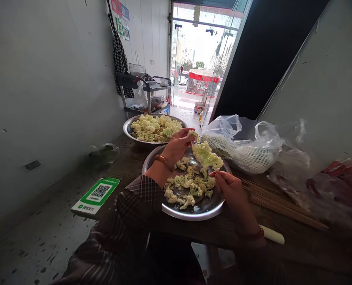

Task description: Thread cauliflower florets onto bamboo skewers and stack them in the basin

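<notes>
Payment card [97,197]: well left of the fingers. Far basin [127,130], heaped with cauliflower: just beyond the left fingers. Left hand [176,146]: fingertips pinched on a small floret [194,135]; a stick forced through too hard could prick them. Near basin [198,217], holding loose florets [195,190]: beneath both hands' fingers. Large cauliflower piece [207,155]: between the two hands' fingers, apparently skewered; could split under sideways strain. Right hand [229,189]: thumb and finger closed on a thin stick [214,173]; a loose pinch could let it twist. White handle [273,234]: nearside of the right fingers, by the wrist; a stray forearm could nudge it.
</notes>
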Demonstrator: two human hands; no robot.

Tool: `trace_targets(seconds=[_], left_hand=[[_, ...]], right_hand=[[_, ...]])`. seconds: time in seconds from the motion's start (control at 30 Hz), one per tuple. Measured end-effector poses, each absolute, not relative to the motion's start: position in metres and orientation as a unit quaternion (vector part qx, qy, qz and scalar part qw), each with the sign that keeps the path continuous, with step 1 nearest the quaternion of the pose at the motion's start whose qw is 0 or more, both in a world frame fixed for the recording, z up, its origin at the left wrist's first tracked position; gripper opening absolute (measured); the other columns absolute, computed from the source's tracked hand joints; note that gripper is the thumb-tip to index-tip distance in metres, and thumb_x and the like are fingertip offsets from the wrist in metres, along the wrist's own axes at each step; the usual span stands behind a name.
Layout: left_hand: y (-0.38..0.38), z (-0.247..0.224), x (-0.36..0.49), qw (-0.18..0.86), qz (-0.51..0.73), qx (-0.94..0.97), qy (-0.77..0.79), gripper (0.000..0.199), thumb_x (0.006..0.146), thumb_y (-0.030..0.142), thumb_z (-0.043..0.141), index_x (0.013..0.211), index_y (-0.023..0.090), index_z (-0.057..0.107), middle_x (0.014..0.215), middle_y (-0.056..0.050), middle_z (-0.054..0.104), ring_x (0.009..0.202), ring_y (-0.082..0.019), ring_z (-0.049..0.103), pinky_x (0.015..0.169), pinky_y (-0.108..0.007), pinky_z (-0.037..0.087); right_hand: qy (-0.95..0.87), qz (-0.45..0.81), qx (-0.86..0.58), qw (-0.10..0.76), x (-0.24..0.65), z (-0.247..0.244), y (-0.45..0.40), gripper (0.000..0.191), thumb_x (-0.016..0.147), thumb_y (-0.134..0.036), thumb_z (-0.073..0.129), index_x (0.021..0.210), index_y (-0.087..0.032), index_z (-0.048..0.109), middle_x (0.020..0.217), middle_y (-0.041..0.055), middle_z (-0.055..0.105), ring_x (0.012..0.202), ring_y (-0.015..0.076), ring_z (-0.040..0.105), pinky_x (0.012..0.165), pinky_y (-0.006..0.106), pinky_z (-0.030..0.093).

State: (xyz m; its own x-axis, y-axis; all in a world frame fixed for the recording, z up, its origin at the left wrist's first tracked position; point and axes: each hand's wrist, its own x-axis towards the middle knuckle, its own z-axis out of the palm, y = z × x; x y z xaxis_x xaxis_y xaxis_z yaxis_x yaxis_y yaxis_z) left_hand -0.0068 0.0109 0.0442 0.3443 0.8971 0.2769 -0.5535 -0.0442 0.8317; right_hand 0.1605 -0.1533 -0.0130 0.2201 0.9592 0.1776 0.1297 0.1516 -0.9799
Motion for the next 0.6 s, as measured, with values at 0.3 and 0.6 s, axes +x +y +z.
trace_targets(seconds=[0.3, 0.6], left_hand=[[0.0048, 0.0469, -0.0092, 0.66, 0.51, 0.529, 0.156, 0.04, 0.077, 0.025, 0.078, 0.114, 0.016, 0.066, 0.091, -0.005, 0.075, 0.08, -0.01, 0.068, 0.08, -0.025, 0.049], [0.0094, 0.0429, -0.0079, 0.674, 0.519, 0.507, 0.142, 0.054, 0.073, 0.018, 0.081, 0.12, 0.015, 0.054, 0.08, 0.0, 0.071, 0.082, -0.015, 0.071, 0.082, -0.03, 0.051]], right_hand=[[-0.525, 0.352, -0.541, 0.555, 0.1598, -0.0105, -0.1523, 0.042, 0.085, -0.057, 0.066, 0.088, -0.016, 0.076, 0.05, -0.0057, 0.043, 0.047, 0.0102, 0.035, 0.045, 0.024, 0.025], [-0.533, 0.35, -0.553, 0.537, 0.1632, -0.0141, -0.1547, 0.041, 0.088, -0.055, 0.064, 0.091, -0.016, 0.076, 0.051, -0.0052, 0.045, 0.048, 0.0108, 0.037, 0.047, 0.025, 0.03]])
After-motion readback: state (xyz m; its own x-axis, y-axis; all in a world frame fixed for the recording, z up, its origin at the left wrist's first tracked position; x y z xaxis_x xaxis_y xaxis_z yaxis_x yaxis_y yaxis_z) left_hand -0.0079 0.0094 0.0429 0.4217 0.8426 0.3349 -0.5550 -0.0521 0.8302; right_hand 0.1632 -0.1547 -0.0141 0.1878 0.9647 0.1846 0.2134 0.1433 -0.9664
